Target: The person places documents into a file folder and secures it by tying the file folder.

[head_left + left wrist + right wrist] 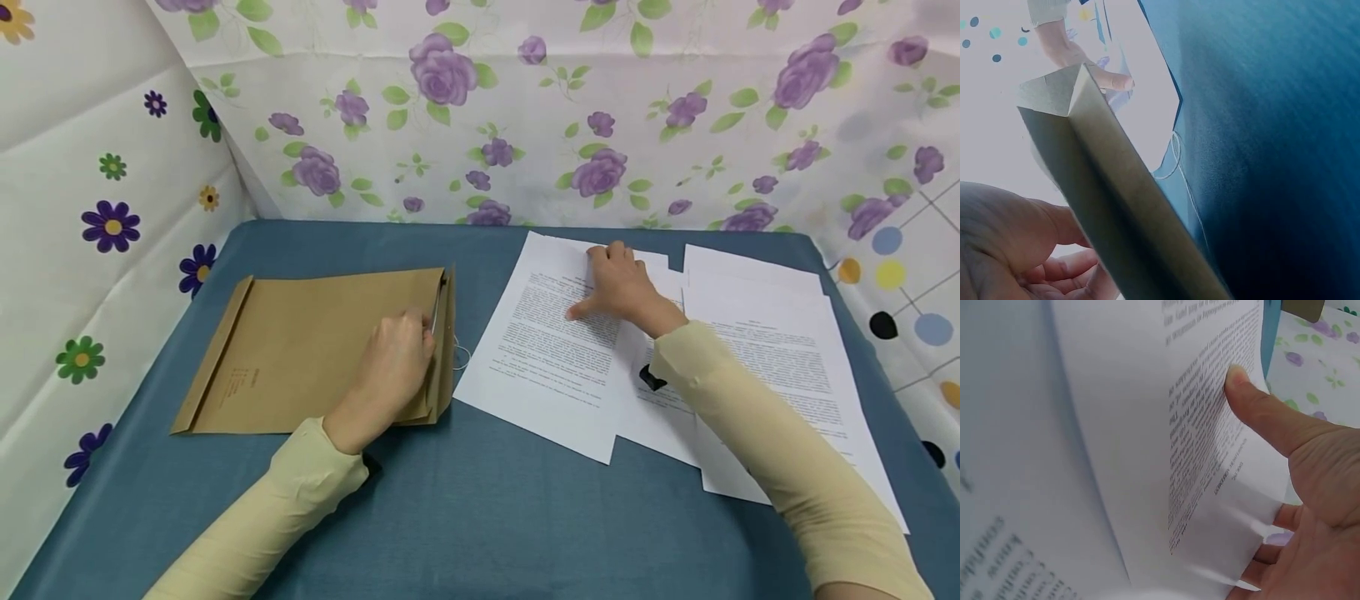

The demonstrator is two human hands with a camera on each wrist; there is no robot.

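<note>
One brn envelope point(307, 333), long axis approx. L–R, mouth point(446, 342) twd papers point(551, 358).

I am looking over a table point(480, 517) whose blue-grey, fabric-like top is showing rounded far corners. Behind it, a white rose-print sheet point(525, 125) is carrying purple blooms and green leaves, a faint crease running across its upper part. To the left, a daisy-print sheet point(75, 292) is slanting down in soft folds; to the right, a dotted, grid-lined sheet point(911, 287) is flanking the edge. Soft light is casting blurred shadows on the tabletop.
</note>
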